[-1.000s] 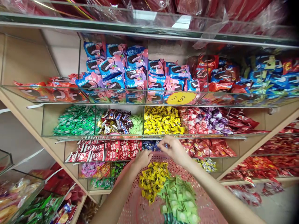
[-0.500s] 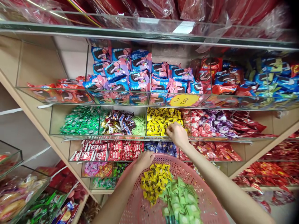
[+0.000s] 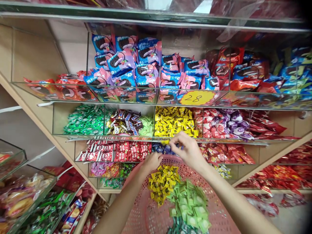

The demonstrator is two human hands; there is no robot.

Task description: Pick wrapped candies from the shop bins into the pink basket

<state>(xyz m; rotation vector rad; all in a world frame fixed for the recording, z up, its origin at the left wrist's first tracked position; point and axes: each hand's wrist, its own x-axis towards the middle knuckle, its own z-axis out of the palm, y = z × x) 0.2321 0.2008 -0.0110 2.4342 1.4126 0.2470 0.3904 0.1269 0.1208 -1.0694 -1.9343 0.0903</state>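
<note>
Has closest in front a pink basket (image 3: 146, 216), cut off by the lower edge of the view, with dark green candies (image 3: 186, 228) at its near side, pale green packets (image 3: 190, 204) heaped just beyond and touching them, and yellow candies (image 3: 162, 185) piled to the left of these. Holds the basket's far rim with the left hand (image 3: 151, 161), grip closed over the edge. Hangs the right hand (image 3: 189, 150) just above that same rim, near the left one but apart from it, with thumb and fingers curled into a narrow grip. Shows a blurred yellow candy (image 3: 165, 142) right at the fingertips of the right hand; cannot tell a pinched candy from one just clear of them. Faces, past the basket, wooden shelves (image 3: 45, 118) in several tiers, with dark blue candies (image 3: 159, 148) on a lower tier, partly hidden by the right hand, and red packets (image 3: 133, 151) to their left. Bears, one tier up, from left to right, green candies (image 3: 85, 120), brown bars (image 3: 130, 121), bright yellow sweets (image 3: 174, 120) and red and purple sweets (image 3: 234, 122). Displays, above that, blue and pink cookie packs (image 3: 122, 61) and a yellow price tag (image 3: 198, 97) reading 28, lower and to the right.
</note>
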